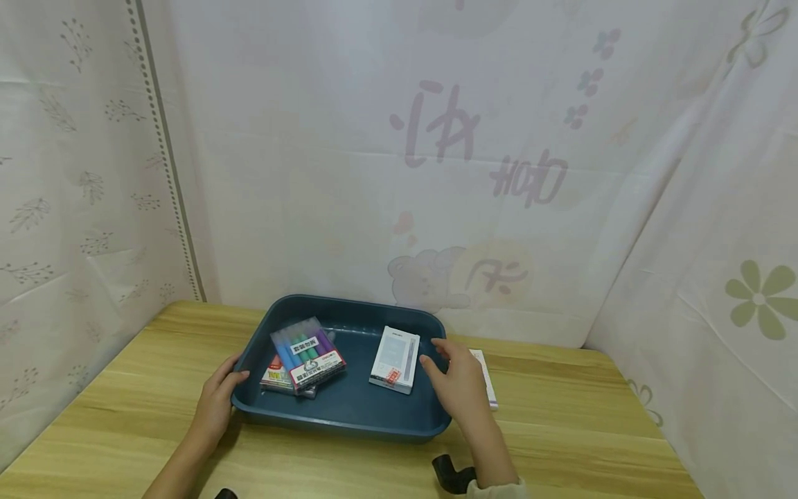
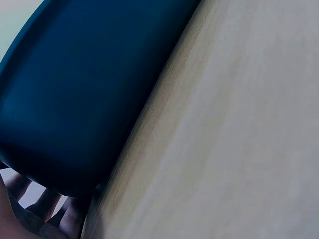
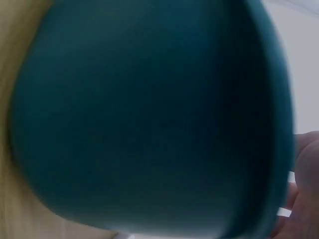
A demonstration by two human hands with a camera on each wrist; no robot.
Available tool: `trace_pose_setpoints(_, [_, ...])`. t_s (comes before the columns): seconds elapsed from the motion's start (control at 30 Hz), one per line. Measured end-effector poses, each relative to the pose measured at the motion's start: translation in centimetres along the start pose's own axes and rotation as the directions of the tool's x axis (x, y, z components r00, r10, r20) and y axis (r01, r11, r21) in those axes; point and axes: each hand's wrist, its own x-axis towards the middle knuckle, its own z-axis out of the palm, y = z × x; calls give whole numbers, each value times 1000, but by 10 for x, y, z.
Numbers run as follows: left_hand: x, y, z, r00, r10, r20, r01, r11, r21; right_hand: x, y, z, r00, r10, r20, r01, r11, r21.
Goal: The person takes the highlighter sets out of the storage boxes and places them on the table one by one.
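A dark blue plastic tub sits on the wooden table. My left hand grips its left rim, thumb on top and fingers against the outer wall; the left wrist view shows these fingers by the tub's wall. My right hand is at the right rim, thumb and fingers relaxed and apart, with nothing between them. Inside the tub, a clear pack of coloured markers lies tilted on another colourful pack, mostly covered. A white box with a red sticker lies nearest the right hand.
Another white box lies on the table right of the tub, partly hidden by the right hand. A black curved piece is by the right wrist. A printed curtain hangs behind the table and at both sides.
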Motion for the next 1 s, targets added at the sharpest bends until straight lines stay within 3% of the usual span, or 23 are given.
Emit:
trace_pose_setpoints(0.43, [2, -2, 0, 1000, -13, 6, 13, 1000, 4, -6, -9, 21, 995, -73, 73, 75, 997, -34])
trace_pose_setpoints(1.0, [2, -1, 0, 1000, -24, 2, 24, 1000, -4, -11, -11, 40, 972, -103, 211, 163, 943, -290])
